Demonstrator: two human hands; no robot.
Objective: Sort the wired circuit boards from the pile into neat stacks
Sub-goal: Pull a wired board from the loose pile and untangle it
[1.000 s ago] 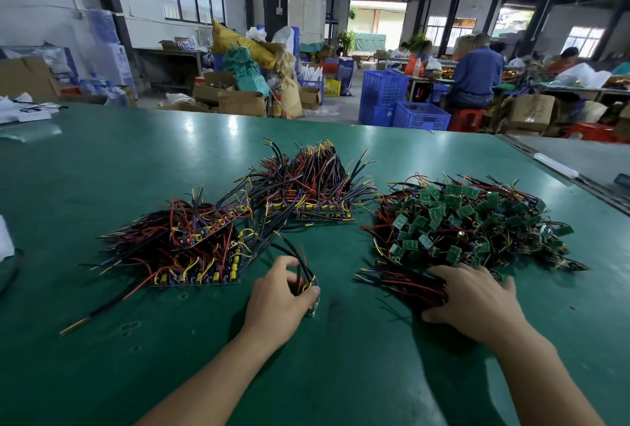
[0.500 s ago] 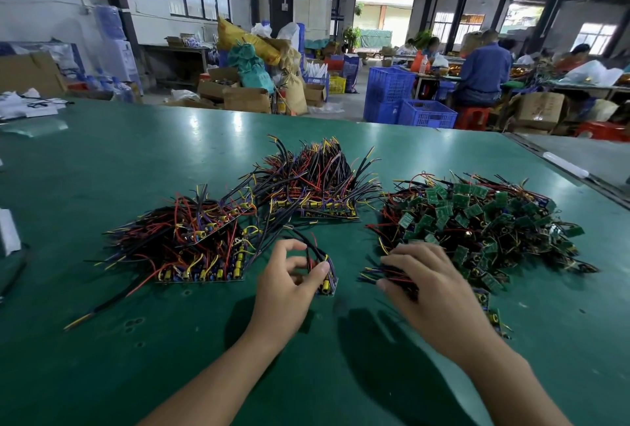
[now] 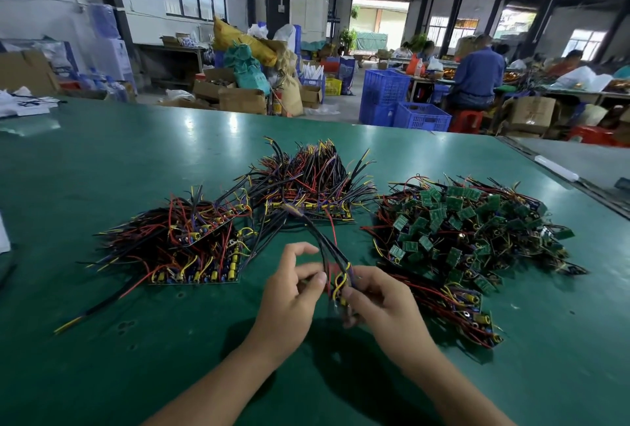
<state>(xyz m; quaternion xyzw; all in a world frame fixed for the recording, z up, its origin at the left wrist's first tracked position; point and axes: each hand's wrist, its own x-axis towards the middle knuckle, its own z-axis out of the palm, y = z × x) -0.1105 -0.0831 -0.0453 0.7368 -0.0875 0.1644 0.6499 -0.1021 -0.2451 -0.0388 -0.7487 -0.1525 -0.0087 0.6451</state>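
Observation:
A loose pile of small green circuit boards [image 3: 467, 231] with red, black and yellow wires lies on the right of the green table [image 3: 102, 170]. Two sorted stacks sit further left: one stack [image 3: 191, 248] at the near left and another stack [image 3: 313, 187] behind the centre. My left hand [image 3: 289, 292] and my right hand [image 3: 381, 299] meet just above the table in front of the stacks. Both pinch one wired board [image 3: 337, 289], whose long dark wires trail up toward the back stack. The board itself is mostly hidden by my fingers.
A few more wired boards [image 3: 477, 316] lie just right of my right hand. White papers [image 3: 20, 105] sit at the far left of the table. Beyond the table are blue crates [image 3: 402, 105], cardboard boxes and seated people at other benches.
My right hand left the loose pile and moved left to join my left hand. The wired board under my left hand has been lifted off the table and both hands now hold it.

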